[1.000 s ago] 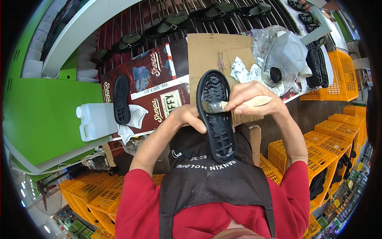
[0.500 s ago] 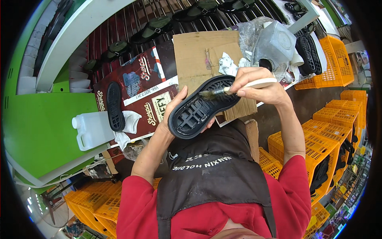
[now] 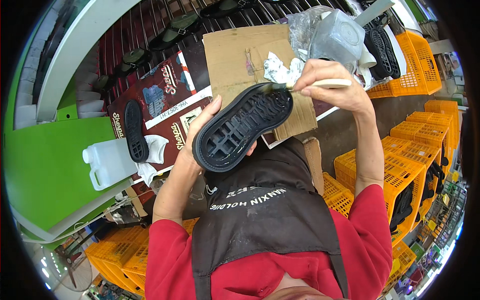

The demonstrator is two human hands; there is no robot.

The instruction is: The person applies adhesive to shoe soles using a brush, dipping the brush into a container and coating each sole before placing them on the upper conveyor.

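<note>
In front of my apron, my left hand (image 3: 196,131) grips a black shoe sole (image 3: 242,125) by its heel end. The thumb lies along the outer side and some fingertips show under the near edge. The ribbed, gridded inner face of the sole is turned up, its toe end tilted to the far right. Pinched in my right hand (image 3: 332,85) is a brush (image 3: 325,84) with a pale handle. Its bristles touch or hover just over the toe rim; blur hides which. A second black sole (image 3: 134,131) lies at the left, beside a white cloth (image 3: 156,150).
A white plastic jug (image 3: 110,162) stands at the left. Cardboard (image 3: 225,60) with crumpled white paper (image 3: 280,70) covers the bench middle, near a clear plastic container (image 3: 337,40). Black shoes (image 3: 175,30) sit on a roller rack beyond. Orange crates (image 3: 405,165) are stacked at the right.
The brush has moved from the middle of the sole's inner face out to the toe rim. The sole has shifted slightly left in my left hand, and the whole view has shifted a little.
</note>
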